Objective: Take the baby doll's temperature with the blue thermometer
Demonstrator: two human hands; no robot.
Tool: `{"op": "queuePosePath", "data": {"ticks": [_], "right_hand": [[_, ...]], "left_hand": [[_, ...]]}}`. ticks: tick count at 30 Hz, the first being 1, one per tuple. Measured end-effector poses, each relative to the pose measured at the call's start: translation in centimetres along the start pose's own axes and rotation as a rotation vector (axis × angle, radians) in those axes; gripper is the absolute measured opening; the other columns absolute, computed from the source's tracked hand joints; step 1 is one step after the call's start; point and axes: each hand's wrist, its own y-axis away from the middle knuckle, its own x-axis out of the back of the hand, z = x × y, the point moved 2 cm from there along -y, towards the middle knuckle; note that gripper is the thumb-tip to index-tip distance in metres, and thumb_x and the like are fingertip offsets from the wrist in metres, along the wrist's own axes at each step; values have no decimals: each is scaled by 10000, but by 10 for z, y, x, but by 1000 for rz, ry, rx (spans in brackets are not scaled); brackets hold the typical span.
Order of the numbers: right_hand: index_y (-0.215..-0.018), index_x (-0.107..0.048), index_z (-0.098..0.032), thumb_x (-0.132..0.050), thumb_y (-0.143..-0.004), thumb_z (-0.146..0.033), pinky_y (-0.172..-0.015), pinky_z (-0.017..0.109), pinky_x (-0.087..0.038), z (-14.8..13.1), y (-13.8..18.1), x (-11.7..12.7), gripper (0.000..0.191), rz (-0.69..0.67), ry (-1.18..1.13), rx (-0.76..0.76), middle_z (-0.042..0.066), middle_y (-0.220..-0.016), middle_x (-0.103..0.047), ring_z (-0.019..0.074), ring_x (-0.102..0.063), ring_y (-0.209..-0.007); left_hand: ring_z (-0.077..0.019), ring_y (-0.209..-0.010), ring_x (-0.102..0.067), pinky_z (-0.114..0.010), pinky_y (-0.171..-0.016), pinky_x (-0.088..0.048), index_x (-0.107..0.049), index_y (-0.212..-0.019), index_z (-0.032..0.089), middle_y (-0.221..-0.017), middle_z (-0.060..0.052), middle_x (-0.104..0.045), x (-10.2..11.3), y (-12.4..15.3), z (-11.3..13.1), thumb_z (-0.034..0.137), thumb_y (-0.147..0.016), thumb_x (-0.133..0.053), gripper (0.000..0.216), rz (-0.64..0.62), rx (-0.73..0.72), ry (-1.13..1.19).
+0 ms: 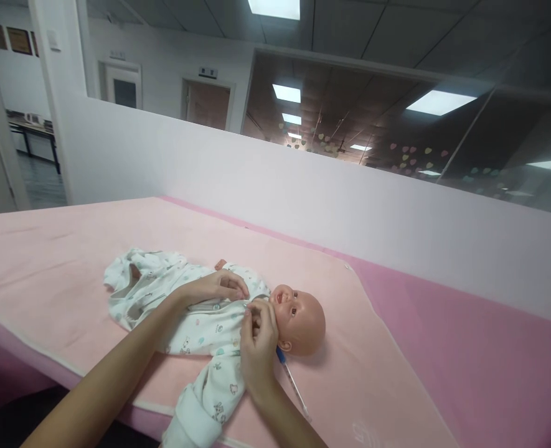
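A baby doll (303, 320) lies on its back on a light pink blanket (60, 261), head to the right. It wears a white printed romper (200, 330). My left hand (216, 287) rests on the doll's chest with fingers curled on the romper's front near the neck. My right hand (258, 339) pinches the romper's collar just below the doll's chin. A thin thermometer with a blue end (292, 381) lies on the blanket beside the doll's head, partly under my right wrist.
The blanket covers a darker pink mattress (466, 348). A white partition wall (303, 186) runs along the far side, with glass panels above it. A doorway and corridor show at the far left.
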Motion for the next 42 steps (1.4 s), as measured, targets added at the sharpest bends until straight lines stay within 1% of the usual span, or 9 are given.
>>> {"op": "queuePosePath", "data": {"ticks": [4,7,10,15,18,21,25,35,42], "right_hand": [[-952,-591,-198,-394,-842,-168,-598,245,-453,-6,0,1,228,-56,206,235,96,-1056,-554,157,-583,-799],[-1024,-584,-209,-397,-829,-144,-586,243,-432,-11,-6,-8,278,-197,374,410,79,-1077,-582,167,-597,-814],[-1090,-556,-205,-411,-798,-137,-549,246,-408,-14,-15,-22,333,-291,462,467,63,-1002,-611,166,-593,-753],[-1036,-575,-199,-410,-755,-124,-482,238,-362,-11,-19,-37,335,-245,487,452,40,-849,-603,139,-548,-613],[-942,-592,-191,-412,-757,-120,-485,236,-352,-6,-17,-36,268,-212,456,440,35,-802,-592,133,-536,-600],[-846,-594,-190,-418,-772,-136,-492,237,-341,-4,-16,-34,198,-201,434,420,33,-772,-591,131,-530,-594],[-808,-593,-190,-427,-778,-138,-517,228,-347,-2,-17,-34,177,-196,391,380,34,-784,-607,129,-548,-620],[-855,-614,-198,-436,-815,-145,-620,219,-417,4,-20,-34,190,-187,235,283,30,-820,-644,140,-604,-743],[-845,-620,-196,-463,-796,-136,-611,217,-417,5,-20,-34,175,-160,206,255,20,-807,-649,133,-603,-717]], "left_hand": [[-162,-869,-576,-248,-795,-435,-662,-953,196,-911,-35,-651,14,22,0,320,-769,-625,225,3,32,-63],[-183,-920,-577,-285,-835,-441,-645,-989,181,-974,-59,-648,20,35,-2,273,-744,-656,262,-42,21,-52],[-203,-962,-575,-326,-887,-432,-641,-982,166,-1003,-76,-644,17,41,-2,217,-699,-695,293,-61,-31,-34],[-197,-920,-586,-351,-893,-440,-629,-972,160,-951,-72,-646,9,42,-1,197,-669,-718,318,-5,-43,-63],[-192,-909,-585,-351,-879,-454,-639,-853,150,-909,-62,-642,10,44,-4,208,-661,-725,219,54,-50,-41],[-201,-953,-578,-347,-887,-451,-656,-785,149,-974,-75,-641,12,46,-8,202,-658,-727,154,84,-61,-24],[-218,-1011,-566,-337,-879,-455,-690,-846,171,-1089,-91,-624,13,47,-11,194,-662,-723,188,105,-33,-36],[-237,-1056,-552,-361,-909,-435,-681,-983,202,-1151,-89,-612,15,48,-10,195,-735,-649,250,80,-45,-43],[-233,-1085,-532,-351,-926,-424,-672,-988,209,-1202,-72,-581,12,48,-9,138,-715,-619,287,85,-21,-77]]}}
